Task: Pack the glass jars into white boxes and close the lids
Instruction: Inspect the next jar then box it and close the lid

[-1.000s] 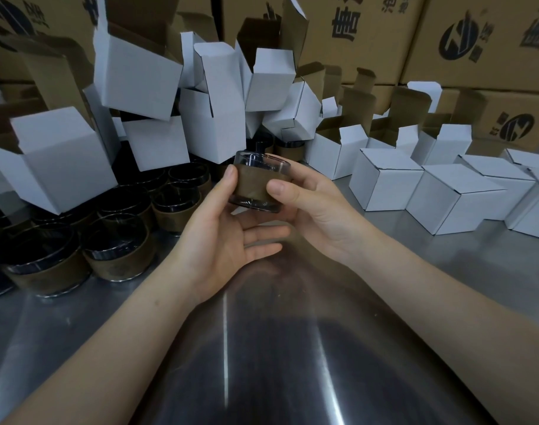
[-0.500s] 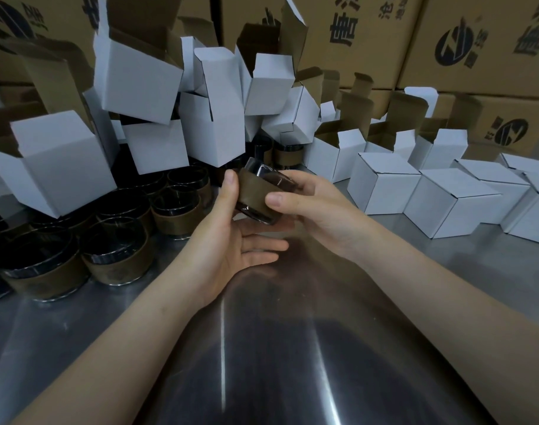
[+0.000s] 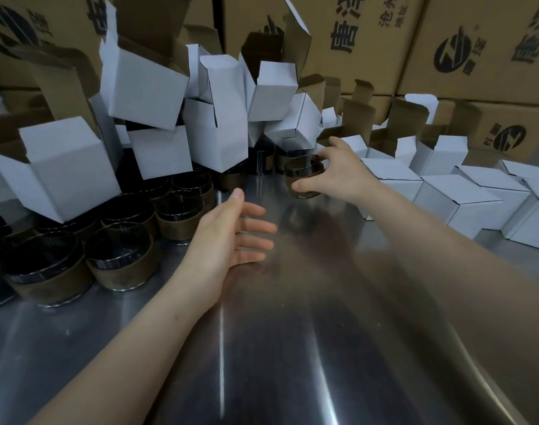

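Left of the left hand (image 3: 231, 237), a cluster of dark glass jars (image 3: 120, 259) with brown bands stands on the metal table (image 3: 262, 348). Above and behind them is a leaning heap of open white boxes (image 3: 145, 90) with their flaps up.

The left forearm reaches in from the lower left. That hand is released and holds nothing: the palm faces right, the fingers are spread and nearly straight, and the thumb points up. It hovers over the table, close to the nearest jars but apart from them.

Up and to the right of it, the right hand (image 3: 341, 176) grasps a single jar (image 3: 303, 176). The thumb presses low on the near side and the fingers curl over the far rim. The jar is roughly upright over the table, in front of the heap. Whether its base touches the metal cannot be told. The right arm stretches back across the frame to the lower right.

Just right of that hand, closed white boxes (image 3: 458, 197) sit in rows, with a few open ones behind.

Brown cartons (image 3: 338, 41) are stacked along the back. They carry large black Chinese characters, among them 唐, and a round black logo that repeats on the cartons at the right. The smaller column of characters is too blurred to read.
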A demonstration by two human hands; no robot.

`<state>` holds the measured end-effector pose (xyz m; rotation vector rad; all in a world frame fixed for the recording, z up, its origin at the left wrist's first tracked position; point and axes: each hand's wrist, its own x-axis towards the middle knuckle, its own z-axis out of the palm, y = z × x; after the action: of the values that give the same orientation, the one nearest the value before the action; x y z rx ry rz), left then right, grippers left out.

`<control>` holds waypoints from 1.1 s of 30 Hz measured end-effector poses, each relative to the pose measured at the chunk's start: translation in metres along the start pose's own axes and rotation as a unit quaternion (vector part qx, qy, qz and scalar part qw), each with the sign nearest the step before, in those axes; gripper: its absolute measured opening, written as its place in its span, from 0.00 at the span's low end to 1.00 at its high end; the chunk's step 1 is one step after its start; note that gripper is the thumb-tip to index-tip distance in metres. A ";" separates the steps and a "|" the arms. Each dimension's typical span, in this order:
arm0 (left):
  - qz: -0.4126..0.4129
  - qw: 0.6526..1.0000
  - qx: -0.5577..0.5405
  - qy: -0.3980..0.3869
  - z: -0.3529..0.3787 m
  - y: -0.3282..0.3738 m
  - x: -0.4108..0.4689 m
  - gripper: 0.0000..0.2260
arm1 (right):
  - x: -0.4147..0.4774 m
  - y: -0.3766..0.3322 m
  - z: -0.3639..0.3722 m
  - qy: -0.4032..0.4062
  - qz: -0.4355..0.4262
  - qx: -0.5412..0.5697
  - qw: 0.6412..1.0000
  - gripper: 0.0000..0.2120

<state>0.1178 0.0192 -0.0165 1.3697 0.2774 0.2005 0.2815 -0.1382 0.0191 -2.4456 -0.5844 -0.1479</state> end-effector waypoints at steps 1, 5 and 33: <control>0.003 1.000 0.001 -0.001 0.000 0.000 0.000 0.21 | 0.005 0.001 -0.001 -0.013 0.008 -0.018 1.000 0.21; 0.012 1.000 0.012 -0.002 0.000 0.000 -0.002 0.20 | 0.018 0.002 -0.002 -0.033 0.031 -0.088 0.995 0.19; 0.208 0.972 0.101 0.043 -0.008 0.006 -0.010 0.12 | -0.101 -0.060 0.000 -0.059 -0.128 -0.025 0.990 0.18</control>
<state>0.1058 0.0246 -0.0116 1.6140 0.0799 0.5945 0.1643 -0.1332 0.0280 -2.4308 -0.9568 -0.1224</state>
